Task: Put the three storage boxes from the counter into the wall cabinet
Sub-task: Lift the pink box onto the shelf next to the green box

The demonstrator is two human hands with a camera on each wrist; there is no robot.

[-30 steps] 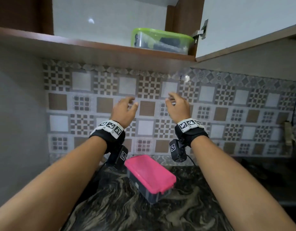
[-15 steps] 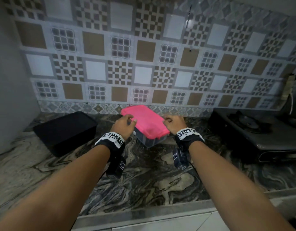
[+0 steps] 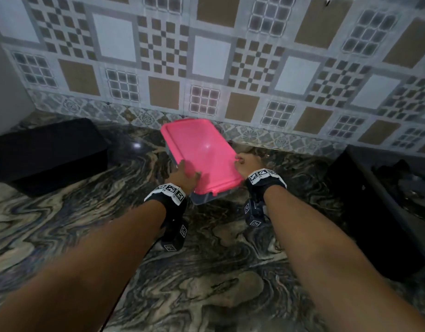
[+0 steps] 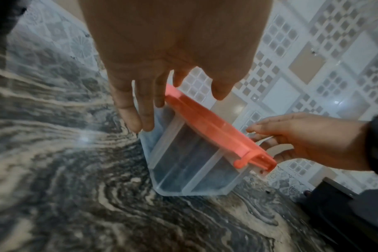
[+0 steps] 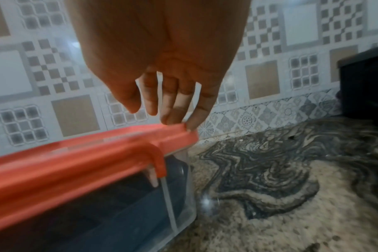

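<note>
Nearest the camera, 2 bare forearms reach out over the marbled counter (image 3: 206,283), each wrist wearing a black band with printed markers. The left hand (image 3: 182,174) sits at the near left side of the pink-lidded box (image 3: 202,152): its thumb lies on top of the pink lid, and in the left wrist view its fingers (image 4: 138,110) reach down, straight and slightly spread, against the clear wall at that side. The right hand (image 3: 246,162) is at the box's right edge; in the right wrist view its fingers (image 5: 192,117) hang down loosely spread, 2 fingertips touching the lid's corner rim and the thumb clear of it (from the left wrist view the lower fingers seem to pass behind the clear wall, though whether they press it I cannot tell). The box itself stands on the counter between both hands, angled, its far end close to the tiled wall (image 3: 206,56), a pink clip folded down at its near end. Further left lies a black box (image 3: 48,152) near the corner, well apart from the hands; at the far right stands a dark stove (image 3: 374,212).
</note>
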